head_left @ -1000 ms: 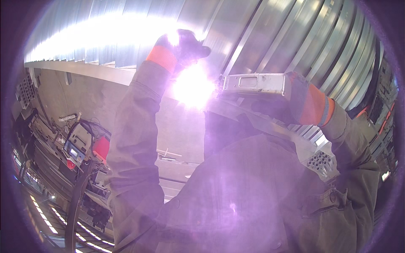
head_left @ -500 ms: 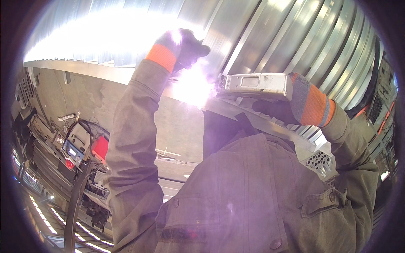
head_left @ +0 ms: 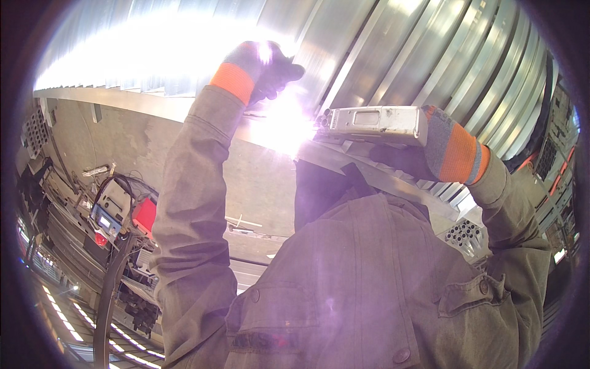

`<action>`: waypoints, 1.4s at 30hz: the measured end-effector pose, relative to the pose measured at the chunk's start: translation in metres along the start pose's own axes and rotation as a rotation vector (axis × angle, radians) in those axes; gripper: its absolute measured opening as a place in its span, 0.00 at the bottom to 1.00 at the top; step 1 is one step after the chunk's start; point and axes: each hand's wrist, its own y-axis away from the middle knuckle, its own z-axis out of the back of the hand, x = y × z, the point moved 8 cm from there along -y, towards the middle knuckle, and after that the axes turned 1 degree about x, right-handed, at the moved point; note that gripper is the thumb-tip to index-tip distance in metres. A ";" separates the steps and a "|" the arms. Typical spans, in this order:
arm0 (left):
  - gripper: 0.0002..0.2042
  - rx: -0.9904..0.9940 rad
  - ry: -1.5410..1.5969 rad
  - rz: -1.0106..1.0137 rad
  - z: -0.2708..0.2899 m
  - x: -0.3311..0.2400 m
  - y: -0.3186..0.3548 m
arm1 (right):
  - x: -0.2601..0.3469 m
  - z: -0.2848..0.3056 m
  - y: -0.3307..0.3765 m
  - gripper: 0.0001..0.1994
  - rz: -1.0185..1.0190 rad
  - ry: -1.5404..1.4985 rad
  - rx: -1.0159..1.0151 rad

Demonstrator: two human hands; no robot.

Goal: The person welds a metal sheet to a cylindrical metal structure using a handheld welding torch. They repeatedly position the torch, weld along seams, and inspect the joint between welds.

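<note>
A blinding white-violet glare (head_left: 284, 127) burns at the lower edge of a row of long silvery metal profiles (head_left: 393, 52). My left hand (head_left: 268, 71), in a dark glove with an orange cuff, is just above the glare. Its fingers are curled closed; what they hold, if anything, is lost in the light. To the right, my gloved right hand (head_left: 424, 147) grips a silver, box-shaped handheld tool (head_left: 375, 123) with a rectangular recess in its upper face. The tool's dark front end points left into the glare, which hides its tip.
Beneath the profiles runs a pale metal beam (head_left: 123, 101). On the floor at the left stand a machine with a lit display (head_left: 110, 215) and a red object (head_left: 145, 215). Bundled round tubes (head_left: 465, 237) lie at the right, behind my arm.
My left hand has shifted very slightly to the left. The tool and my right hand are almost where they were, and the glare still burns between the hands.
</note>
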 end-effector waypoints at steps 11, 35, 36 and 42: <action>0.13 0.028 0.009 -0.074 -0.002 0.003 -0.009 | -0.038 -0.002 0.007 0.22 -0.049 -0.696 -0.038; 0.23 0.101 -0.282 -0.064 -0.008 0.016 -0.021 | 0.010 -0.005 -0.014 0.20 -0.212 0.266 -0.098; 0.23 0.099 -0.293 -0.055 -0.009 0.017 -0.021 | 0.016 -0.006 -0.013 0.20 -0.218 0.384 -0.094; 0.20 0.066 -0.304 -0.099 -0.004 0.002 -0.007 | 0.024 -0.009 -0.016 0.23 -0.458 0.556 -0.063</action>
